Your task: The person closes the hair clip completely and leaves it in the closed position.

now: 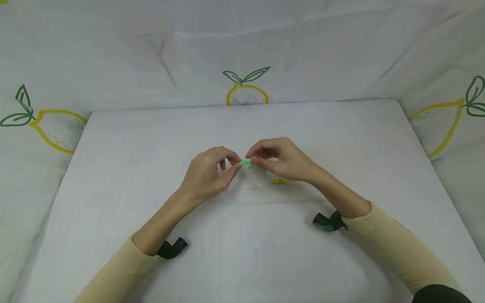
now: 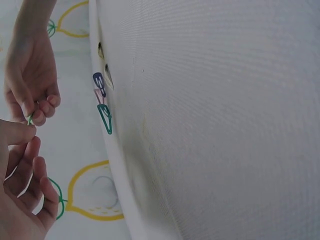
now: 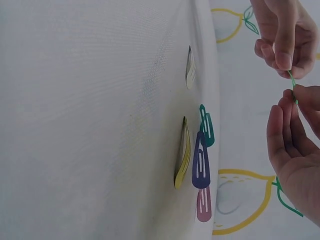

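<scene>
Bright green slim hair clip [image 1: 245, 161] is held up over the white table [image 1: 144, 168]; our left hand [image 1: 207, 170] and right hand [image 1: 286, 160] each pinch an end. White teardrop-shaped clip [image 1: 251, 186] and yellow teardrop-shaped clip [image 1: 279, 180] lie nearer us.

Green clip [image 1: 245, 161] — aloft, pinched at ends

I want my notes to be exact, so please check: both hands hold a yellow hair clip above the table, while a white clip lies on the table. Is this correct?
Not quite: the hair clip held by the left hand and right hand above the table is light green, not yellow, as the head view shows. The white clip does lie on the table.
</scene>
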{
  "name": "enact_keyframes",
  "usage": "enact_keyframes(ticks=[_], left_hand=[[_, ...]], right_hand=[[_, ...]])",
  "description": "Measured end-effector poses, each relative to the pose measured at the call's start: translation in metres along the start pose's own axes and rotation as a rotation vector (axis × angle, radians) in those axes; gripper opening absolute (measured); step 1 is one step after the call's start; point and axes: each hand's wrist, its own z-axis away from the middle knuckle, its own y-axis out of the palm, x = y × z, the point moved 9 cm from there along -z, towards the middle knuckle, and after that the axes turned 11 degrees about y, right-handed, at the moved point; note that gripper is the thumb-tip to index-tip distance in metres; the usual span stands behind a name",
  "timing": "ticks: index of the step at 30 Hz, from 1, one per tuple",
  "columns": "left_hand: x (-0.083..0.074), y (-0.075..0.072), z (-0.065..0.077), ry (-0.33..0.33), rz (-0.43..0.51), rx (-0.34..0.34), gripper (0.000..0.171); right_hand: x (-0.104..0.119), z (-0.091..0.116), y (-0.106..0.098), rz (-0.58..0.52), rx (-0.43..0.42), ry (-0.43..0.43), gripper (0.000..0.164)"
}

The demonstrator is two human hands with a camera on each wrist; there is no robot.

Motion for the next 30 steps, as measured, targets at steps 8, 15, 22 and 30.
enact_keyframes(ticks=[8,15,22,30], left_hand=[[0.0015,-0.0001,-0.0011,-0.007,0.028,-0.017,0.008],[0.0058,0.0006,-0.0005,-0.043,0.064,-0.018,0.004],[0.0067,0.0018,0.0005,-0.057,0.09,-0.016,0.005],[0.0068,0.0026,0.0008,-0.075,0.083,-0.004,0.006]], right_hand=[[0.0035,0.0028,-0.0008,0.026,-0.011,-0.006,0.021],[0.0023,0.0044,-0.0026,0.028,-0.027,-0.017,0.022],[0.0011,0.0053,-0.004,0.051,-0.047,-0.024,0.02],[-0.0002,0.0067,-0.0049,0.093,-0.055,-0.019,0.017]])
